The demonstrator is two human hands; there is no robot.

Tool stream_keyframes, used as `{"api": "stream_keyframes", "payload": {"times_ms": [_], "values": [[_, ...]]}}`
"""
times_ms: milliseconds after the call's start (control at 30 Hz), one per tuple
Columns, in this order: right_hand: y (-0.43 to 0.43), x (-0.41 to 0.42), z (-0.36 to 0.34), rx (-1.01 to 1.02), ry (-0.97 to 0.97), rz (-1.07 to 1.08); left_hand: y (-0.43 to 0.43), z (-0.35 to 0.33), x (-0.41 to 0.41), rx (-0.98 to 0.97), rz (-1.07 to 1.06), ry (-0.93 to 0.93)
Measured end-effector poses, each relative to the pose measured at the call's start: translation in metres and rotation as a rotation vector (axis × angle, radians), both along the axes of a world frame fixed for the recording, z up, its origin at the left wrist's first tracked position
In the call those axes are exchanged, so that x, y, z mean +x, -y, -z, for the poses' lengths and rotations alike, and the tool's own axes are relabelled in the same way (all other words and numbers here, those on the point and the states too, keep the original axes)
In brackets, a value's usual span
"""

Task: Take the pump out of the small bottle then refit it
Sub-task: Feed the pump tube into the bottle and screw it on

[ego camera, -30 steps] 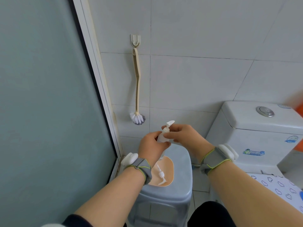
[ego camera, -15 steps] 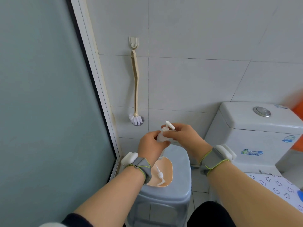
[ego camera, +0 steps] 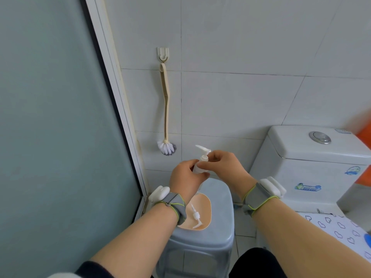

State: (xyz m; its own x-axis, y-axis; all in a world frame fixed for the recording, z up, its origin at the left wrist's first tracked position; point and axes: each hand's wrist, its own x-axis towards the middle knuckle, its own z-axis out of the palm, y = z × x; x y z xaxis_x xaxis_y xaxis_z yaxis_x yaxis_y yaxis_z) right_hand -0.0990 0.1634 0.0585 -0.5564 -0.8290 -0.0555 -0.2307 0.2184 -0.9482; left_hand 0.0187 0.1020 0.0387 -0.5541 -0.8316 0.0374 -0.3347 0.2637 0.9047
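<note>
My left hand (ego camera: 185, 180) wraps the small bottle (ego camera: 197, 167) above the stool (ego camera: 218, 221); my right hand (ego camera: 224, 165) pinches the pump (ego camera: 203, 154) collar at its neck. If I twist crookedly, the thread could jam or the bottle slip.
</note>
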Motion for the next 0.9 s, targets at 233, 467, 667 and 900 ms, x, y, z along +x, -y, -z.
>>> {"api": "stream_keyframes", "payload": {"times_ms": [233,467,667,900], "values": [[0.000,0.003,0.000,-0.015,0.041,-0.027,0.002,0.001,0.001,-0.012,0.002,0.007],[-0.002,-0.001,-0.004,-0.014,0.131,-0.099,0.002,-0.001,0.002,0.009,-0.006,-0.023],[0.000,0.001,0.000,-0.002,-0.031,0.012,-0.001,0.000,0.001,0.016,0.013,-0.029],[-0.007,0.000,-0.003,0.020,0.000,-0.104,0.006,0.002,0.006,0.155,0.090,-0.074]]}}
